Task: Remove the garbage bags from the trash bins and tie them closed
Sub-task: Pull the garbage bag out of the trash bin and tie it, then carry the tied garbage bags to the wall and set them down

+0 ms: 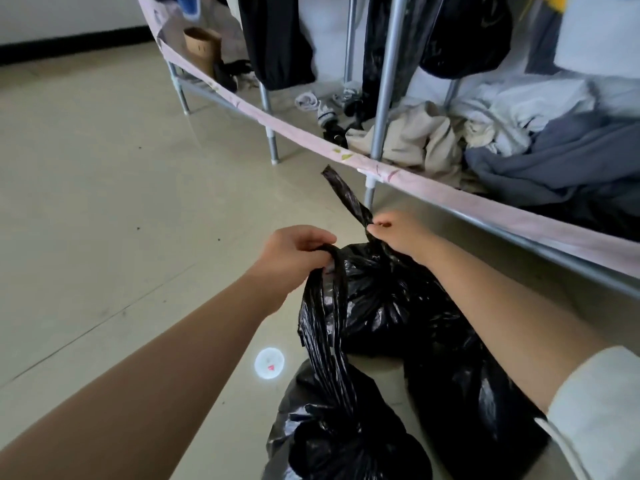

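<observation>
far bag: a black glossy garbage bag (381, 299), crumpled and full, sitting on the pale tiled floor right of centre, just in front of the clothes rack.
far bag, top: gathered into 2 twisted strips; 1 strip (346, 195) sticks up and to the far left, the other loops over to the left.
far bag, state: mouth drawn together, no finished knot visible.
near bag: a second black garbage bag (346, 441), bulging, at the near edge, touching the far bag.
near bag, neck: a long pleated band (325, 327) rises from it towards the far bag's top.
bins: cannot tell, hidden.
</observation>
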